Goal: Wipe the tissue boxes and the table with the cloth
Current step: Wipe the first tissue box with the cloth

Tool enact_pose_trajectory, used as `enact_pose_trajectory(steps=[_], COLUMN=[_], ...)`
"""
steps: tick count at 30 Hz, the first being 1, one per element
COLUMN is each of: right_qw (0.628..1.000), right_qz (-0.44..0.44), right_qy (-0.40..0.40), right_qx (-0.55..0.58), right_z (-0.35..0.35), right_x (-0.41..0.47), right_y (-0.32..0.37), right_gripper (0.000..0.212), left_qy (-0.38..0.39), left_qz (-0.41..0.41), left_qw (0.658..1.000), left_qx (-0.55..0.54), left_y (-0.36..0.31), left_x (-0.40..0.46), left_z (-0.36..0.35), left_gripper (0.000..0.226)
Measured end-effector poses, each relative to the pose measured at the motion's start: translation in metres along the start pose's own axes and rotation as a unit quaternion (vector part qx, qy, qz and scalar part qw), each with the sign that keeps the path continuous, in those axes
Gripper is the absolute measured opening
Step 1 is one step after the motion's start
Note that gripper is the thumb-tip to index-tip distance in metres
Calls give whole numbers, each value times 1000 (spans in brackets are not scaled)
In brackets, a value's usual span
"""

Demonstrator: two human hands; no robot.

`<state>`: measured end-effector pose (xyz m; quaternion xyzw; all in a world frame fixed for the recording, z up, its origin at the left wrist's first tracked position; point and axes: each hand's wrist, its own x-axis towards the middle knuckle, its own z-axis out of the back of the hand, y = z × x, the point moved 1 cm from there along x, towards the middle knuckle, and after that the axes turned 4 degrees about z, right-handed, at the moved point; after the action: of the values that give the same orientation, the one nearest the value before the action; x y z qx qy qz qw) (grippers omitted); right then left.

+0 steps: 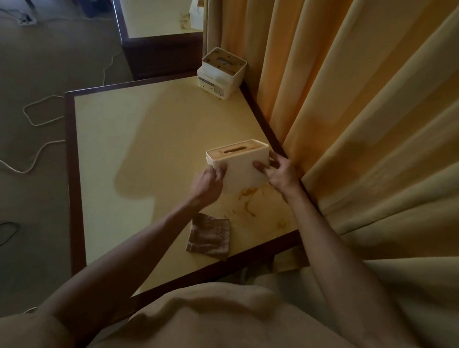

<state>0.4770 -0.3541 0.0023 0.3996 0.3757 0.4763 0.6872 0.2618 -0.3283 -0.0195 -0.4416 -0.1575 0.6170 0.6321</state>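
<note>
A white tissue box (240, 165) with a wooden slotted lid sits near the right edge of the cream table (135, 133). My left hand (209, 184) grips its left end and my right hand (277, 172) grips its right end, thumb on the front face. Orange-brown stains (248, 201) mark the tabletop just in front of the box. A folded brown cloth (210, 236) lies on the table near the front edge, under my left forearm, touched by neither hand. A second white tissue box (222, 73) stands at the far right corner.
Yellow curtains (357, 113) hang tight along the table's right edge. A second, stained table (161, 15) carrying a white box stands beyond. White cables (39, 113) trail over the carpet on the left. The table has a dark wooden rim (73, 172).
</note>
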Motion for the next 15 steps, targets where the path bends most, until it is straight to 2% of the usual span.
enact_pose_trajectory(steps=[2,7,15], right_qw=[1000,1000,996], right_qz=[-10,-3,-8], right_qy=[8,9,40], right_qx=[-4,-27,-75], right_z=[-2,-16,-34], right_x=[17,51,85], right_y=[14,31,37], right_gripper=[73,66,63], left_qy=[-6,24,36], left_qz=[24,105,161], left_qw=[1000,991,982], left_qx=[-2,-84,-96], left_y=[-10,-13,-8], left_x=[16,48,69], left_z=[14,39,45], left_gripper=[69,75,72])
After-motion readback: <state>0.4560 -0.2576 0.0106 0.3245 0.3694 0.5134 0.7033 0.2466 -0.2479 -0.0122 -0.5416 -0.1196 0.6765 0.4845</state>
